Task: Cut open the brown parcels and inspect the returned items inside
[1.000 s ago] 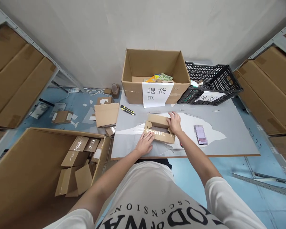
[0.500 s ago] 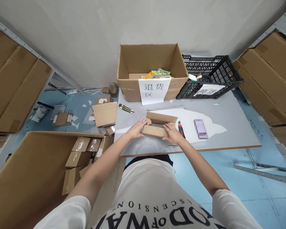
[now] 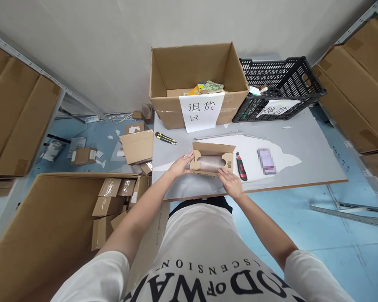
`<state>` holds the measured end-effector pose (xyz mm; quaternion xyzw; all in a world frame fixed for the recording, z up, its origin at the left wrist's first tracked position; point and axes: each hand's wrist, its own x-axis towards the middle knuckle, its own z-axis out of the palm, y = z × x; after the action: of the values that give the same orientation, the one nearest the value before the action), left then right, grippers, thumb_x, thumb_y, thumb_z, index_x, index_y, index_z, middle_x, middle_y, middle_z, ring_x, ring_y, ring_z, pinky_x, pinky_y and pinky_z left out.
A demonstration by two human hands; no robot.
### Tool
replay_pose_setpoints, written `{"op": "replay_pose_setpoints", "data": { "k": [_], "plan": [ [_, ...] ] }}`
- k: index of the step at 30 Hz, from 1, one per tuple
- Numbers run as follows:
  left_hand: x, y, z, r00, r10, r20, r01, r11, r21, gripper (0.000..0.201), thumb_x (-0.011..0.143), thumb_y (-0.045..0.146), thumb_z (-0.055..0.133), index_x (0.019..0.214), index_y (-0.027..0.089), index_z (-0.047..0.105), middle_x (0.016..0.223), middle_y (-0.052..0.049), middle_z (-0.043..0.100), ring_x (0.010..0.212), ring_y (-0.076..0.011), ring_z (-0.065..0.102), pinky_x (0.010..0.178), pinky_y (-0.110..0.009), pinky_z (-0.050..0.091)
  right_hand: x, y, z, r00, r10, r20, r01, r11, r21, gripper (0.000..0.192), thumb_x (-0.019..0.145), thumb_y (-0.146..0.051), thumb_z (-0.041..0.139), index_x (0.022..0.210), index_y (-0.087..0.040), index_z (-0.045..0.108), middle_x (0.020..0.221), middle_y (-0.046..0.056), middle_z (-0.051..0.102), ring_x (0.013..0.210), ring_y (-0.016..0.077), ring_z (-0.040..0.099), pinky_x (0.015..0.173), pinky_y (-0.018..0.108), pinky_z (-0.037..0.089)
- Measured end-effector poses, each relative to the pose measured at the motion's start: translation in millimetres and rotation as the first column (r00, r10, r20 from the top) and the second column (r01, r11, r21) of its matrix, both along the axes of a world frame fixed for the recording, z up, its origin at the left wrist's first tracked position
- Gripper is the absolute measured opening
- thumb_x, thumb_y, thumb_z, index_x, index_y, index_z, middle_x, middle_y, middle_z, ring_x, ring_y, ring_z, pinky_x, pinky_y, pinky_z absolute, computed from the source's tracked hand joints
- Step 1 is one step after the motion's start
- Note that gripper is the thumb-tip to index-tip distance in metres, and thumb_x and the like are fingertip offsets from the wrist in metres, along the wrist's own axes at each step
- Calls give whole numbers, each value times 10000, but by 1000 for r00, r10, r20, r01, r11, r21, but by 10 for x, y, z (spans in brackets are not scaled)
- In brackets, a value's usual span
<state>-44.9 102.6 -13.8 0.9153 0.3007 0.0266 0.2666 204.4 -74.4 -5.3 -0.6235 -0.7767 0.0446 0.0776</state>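
Observation:
A small cardboard box (image 3: 214, 148) stands with its lid up near the table's front edge, its end flaps folded inward. Between those flaps shows a pale pinkish, plastic-looking wrapped item (image 3: 210, 162); its kind is not clear. My left hand (image 3: 180, 165) grips the box's left end, fingers at the edge. At the front right corner my right hand (image 3: 229, 181) holds the box by its front wall. Just right of the box lies a red and black box cutter (image 3: 241, 166). Farther right is a purple, pixel-blurred object (image 3: 266, 161).
A large cardboard box (image 3: 165, 111) with a paper sign and a black plastic crate (image 3: 280, 94) stand at the table's back. A yellow and black box cutter (image 3: 165, 138) lies at left. Beside the table, a big open carton (image 3: 50, 209) holds several small boxes.
The small box's front panel no longer stands in front of its opening; the end flaps and the pinkish item now show. My right hand has moved lower on the box, and the view has shifted slightly.

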Motion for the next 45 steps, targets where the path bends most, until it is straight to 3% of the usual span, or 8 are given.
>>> {"op": "replay_pose_setpoints", "data": {
  "k": [5, 13, 17, 22, 28, 33, 39, 45],
  "plan": [
    [37, -1, 36, 1000, 7, -3, -7, 999, -34, 847, 705, 241, 633, 1444, 139, 233, 1521, -145, 193, 1382, -235, 273, 1140, -440, 188, 52, -108, -261, 994, 100, 33, -104, 982, 157, 429, 886, -51, 336, 1233, -147, 569, 1349, 104, 524, 1294, 228, 434, 1052, 407, 364],
    [42, 28, 168, 996, -38, -83, 33, 998, -62, 853, 680, 178, 553, 1453, 136, 194, 1536, -125, 154, 1385, -224, 271, 1132, -429, 214, -29, -289, -533, 997, 51, 63, -50, 999, -19, 646, 772, 36, 327, 1407, -81, 351, 1473, 155, 333, 1374, 255, 293, 1105, 502, 259],
    [96, -11, 329, 984, -6, -180, 8, 1000, 10, 802, 679, 160, 519, 1433, 155, 247, 1530, -112, 202, 1381, -262, 275, 1112, -514, 214, -20, -256, -347, 996, 38, -81, -45, 995, -93, 705, 722, 41, 344, 1408, -119, 363, 1479, 131, 339, 1387, 237, 263, 1103, 494, 275],
    [301, -100, 491, 986, 82, -148, -57, 985, 165, 437, 838, 321, 456, 1253, 187, 492, 1385, -119, 469, 1335, -286, 348, 1093, -589, 157, 128, 40, 175, 971, -52, -235, 6, 981, -195, 432, 853, -88, 366, 1213, -181, 585, 1300, 93, 572, 1210, 200, 517, 1007, 359, 418],
    [665, -98, 545, 950, -262, -173, 293, 937, 191, 314, 812, 328, 554, 1068, 163, 630, 1225, -125, 598, 1214, -268, 482, 1089, -479, 212, 137, 720, 638, 1000, -12, 28, 21, 938, -347, 331, 833, -103, 477, 1130, -171, 608, 1140, 114, 656, 1036, 241, 612, 825, 305, 455],
    [927, -74, 495, 876, -280, -393, 376, 907, 191, 303, 834, 388, 532, 886, 152, 715, 900, -121, 713, 931, -257, 636, 1046, -459, 261, -93, 982, 597, 955, 165, 248, -47, 907, -419, 265, 853, -87, 448, 998, -161, 658, 1029, 130, 694, 967, 236, 633, 881, 336, 378],
    [951, -147, 476, 866, -154, -476, 339, 880, 333, 247, 788, 396, 606, 803, 194, 748, 821, -109, 729, 944, -283, 623, 1075, -529, 122, -99, 972, 463, 925, 124, 359, 38, 911, -410, 316, 847, -40, 387, 977, -106, 667, 960, 198, 699, 892, 281, 638, 916, 452, 296],
    [896, -281, 616, 882, -47, -470, 292, 836, 464, 250, 817, 375, 570, 824, 211, 759, 821, -86, 728, 939, -286, 605, 1100, -546, -38, 44, 854, 595, 907, 36, 420, 99, 950, -295, 346, 862, -61, 351, 1044, -113, 641, 1020, 192, 669, 969, 284, 584, 937, 457, 271]
  ]
}}
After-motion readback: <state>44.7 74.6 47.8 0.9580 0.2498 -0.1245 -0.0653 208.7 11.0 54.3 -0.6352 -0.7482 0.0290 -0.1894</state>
